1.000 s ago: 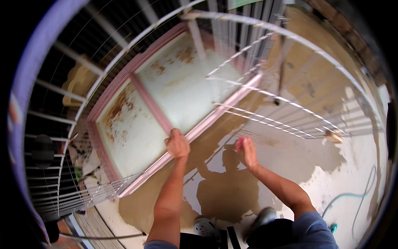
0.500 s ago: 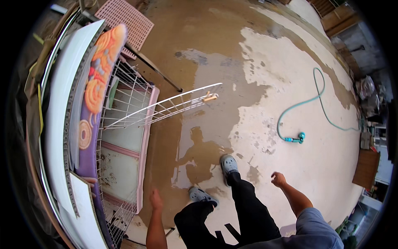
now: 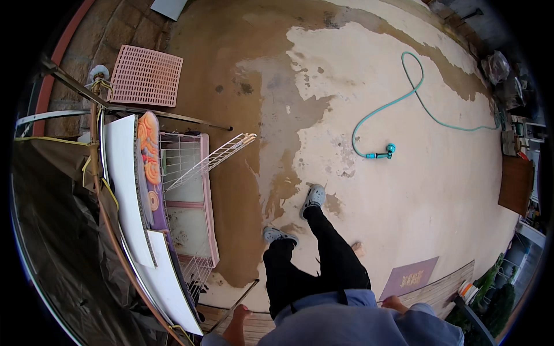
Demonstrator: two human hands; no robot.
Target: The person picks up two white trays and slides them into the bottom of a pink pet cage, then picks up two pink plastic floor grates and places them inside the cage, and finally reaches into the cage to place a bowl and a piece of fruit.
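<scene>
Both my hands hang empty by my hips, well apart. At nine o'clock the cage (image 3: 187, 202) leans with the boards (image 3: 130, 190), its wire panel (image 3: 216, 157) jutting toward one. My left hand (image 3: 241, 314) at six is nearest it, fingers loose. My right hand (image 3: 395, 303) at five is partly hidden; grip unclear. At one lies the hose (image 3: 398, 104).

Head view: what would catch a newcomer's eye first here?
Probably the turquoise garden hose snaking over the half-wet concrete floor at upper right. At left a pink-framed wire cage leans by white boards, with a pink plastic grid above. Both hands, left hand and right hand, hang empty.
</scene>
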